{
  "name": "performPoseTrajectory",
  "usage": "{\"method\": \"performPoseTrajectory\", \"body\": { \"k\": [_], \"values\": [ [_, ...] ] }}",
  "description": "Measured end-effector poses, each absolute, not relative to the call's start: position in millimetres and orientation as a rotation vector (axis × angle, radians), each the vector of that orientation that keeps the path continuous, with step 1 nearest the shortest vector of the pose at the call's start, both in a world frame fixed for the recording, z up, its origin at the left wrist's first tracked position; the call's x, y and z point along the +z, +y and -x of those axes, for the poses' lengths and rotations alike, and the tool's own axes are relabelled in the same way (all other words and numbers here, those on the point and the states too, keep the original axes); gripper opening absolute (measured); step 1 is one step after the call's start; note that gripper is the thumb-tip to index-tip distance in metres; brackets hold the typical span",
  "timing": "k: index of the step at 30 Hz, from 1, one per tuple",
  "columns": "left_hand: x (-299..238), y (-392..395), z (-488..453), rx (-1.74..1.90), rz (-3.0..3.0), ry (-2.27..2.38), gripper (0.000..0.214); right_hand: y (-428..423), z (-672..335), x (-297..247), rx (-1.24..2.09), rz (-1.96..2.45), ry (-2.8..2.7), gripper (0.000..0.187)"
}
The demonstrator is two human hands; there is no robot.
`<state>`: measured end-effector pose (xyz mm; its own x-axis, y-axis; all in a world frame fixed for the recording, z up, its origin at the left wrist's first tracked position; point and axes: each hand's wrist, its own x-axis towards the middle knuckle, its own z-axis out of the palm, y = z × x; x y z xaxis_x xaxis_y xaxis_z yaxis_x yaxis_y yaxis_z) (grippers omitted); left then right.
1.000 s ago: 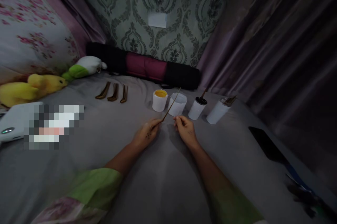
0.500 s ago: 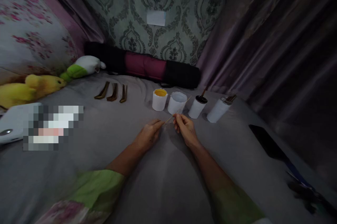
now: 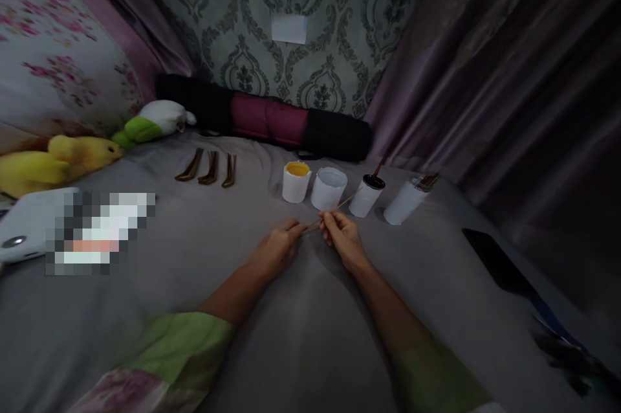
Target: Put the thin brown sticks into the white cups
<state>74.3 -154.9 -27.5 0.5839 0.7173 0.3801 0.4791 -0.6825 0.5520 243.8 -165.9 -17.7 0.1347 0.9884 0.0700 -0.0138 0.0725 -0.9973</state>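
Both hands meet over the grey sheet [image 3: 301,335]. A thin brown stick [image 3: 339,206] runs between them, slanting up to the right. My left hand [image 3: 276,247] pinches its lower end, fingers closed. My right hand [image 3: 342,235] pinches it a little further along, fingers closed too. Just beyond the hands stands a row of white cups: one with yellow paint [image 3: 295,181], one with white inside [image 3: 328,188], one with a dark top and a brush in it [image 3: 367,195], and one holding several sticks [image 3: 406,199].
Three brown curved pieces [image 3: 208,169] lie at the back left. A black and maroon bolster [image 3: 264,118] lines the wall. Yellow [image 3: 53,162] and green-white [image 3: 152,122] soft toys sit left, above a white device [image 3: 22,232]. A black phone [image 3: 495,264] lies right.
My right hand has closed on the stick, which has tipped from steeply upright to a lower slant. Both hands have drawn closer together.
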Motion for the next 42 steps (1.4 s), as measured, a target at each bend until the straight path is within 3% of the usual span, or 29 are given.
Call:
{"method": "performPoseTrajectory", "body": {
  "k": [22, 42],
  "values": [
    [-33.7, -149.6, -78.3, 1.054, -2.134, 1.065, 0.025, -165.3, -244.4, -19.5, 1.065, 1.209, -1.115, 0.035],
    [-30.8, -149.0, -86.1, 0.941, -1.153, 0.957, 0.019, -164.6, -247.3, -20.1, 0.988, 1.255, -1.090, 0.038]
  ]
}}
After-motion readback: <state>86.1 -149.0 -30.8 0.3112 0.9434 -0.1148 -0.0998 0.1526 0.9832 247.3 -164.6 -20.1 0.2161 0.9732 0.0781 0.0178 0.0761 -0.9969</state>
